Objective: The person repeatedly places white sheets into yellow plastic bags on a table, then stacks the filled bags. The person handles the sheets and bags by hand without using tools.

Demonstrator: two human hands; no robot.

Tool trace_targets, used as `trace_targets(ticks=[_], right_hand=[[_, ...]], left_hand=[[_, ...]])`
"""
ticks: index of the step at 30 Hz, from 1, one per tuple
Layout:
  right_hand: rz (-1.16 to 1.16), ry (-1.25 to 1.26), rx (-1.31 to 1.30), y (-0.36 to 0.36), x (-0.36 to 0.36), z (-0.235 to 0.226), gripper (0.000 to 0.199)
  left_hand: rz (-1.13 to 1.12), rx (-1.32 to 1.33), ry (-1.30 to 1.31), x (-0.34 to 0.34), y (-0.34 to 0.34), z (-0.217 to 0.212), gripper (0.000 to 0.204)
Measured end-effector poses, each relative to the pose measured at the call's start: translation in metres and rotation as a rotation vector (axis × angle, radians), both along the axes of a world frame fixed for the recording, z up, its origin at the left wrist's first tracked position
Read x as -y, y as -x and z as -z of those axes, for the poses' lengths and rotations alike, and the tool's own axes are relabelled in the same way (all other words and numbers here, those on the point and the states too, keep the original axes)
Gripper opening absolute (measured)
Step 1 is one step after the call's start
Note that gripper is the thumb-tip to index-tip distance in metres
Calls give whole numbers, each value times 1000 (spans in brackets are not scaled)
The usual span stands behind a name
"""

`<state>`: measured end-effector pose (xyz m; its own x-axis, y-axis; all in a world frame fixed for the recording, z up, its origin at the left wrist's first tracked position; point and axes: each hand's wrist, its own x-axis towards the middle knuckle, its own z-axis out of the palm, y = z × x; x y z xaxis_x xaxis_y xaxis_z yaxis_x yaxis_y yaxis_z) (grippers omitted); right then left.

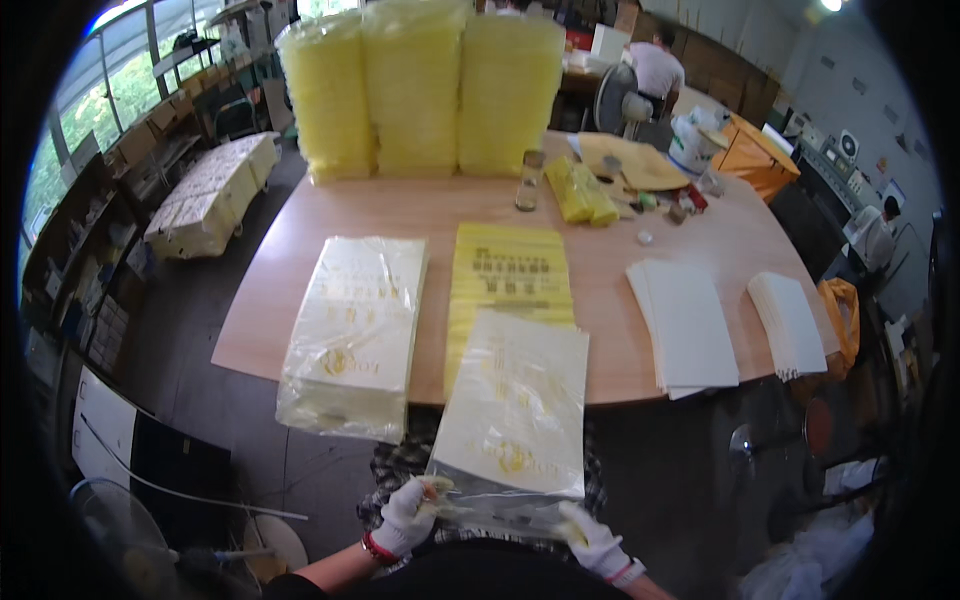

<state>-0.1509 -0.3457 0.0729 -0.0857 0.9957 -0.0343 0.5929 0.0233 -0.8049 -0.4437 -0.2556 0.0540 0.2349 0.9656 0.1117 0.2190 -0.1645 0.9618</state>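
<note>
A clear plastic bag [475, 513] with a cream printed folder or booklet [520, 410] inside lies across the table's near edge, its loose end towards me. My left hand [408, 518], in a white glove, is closed on the left corner of that end. My right hand [597, 545], also gloved, grips the right corner. Beneath the bagged item, a yellow printed sheet or bag [512, 262] lies on the table, partly covered. To the left rests a stack of similar bagged cream items [355, 320], overhanging the table edge.
Tall stacks of yellow packs [415, 95] stand at the table's [600, 370] far side. A glass jar [528, 182] and a yellow packet [580, 192] are nearby. Piles of white sheets [685, 325] and smaller white cards [788, 322] lie to the right. Two people sit farther off.
</note>
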Motion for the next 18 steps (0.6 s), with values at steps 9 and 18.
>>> trace_targets(ticks=[9, 18], right_hand=[[429, 655, -1407, -15, -32, 96, 39], [159, 648, -1567, 140, -201, 7, 34]], left_hand=[[266, 166, -321, -35, -50, -59, 10], [-809, 533, -660, -99, 58, -46, 19]])
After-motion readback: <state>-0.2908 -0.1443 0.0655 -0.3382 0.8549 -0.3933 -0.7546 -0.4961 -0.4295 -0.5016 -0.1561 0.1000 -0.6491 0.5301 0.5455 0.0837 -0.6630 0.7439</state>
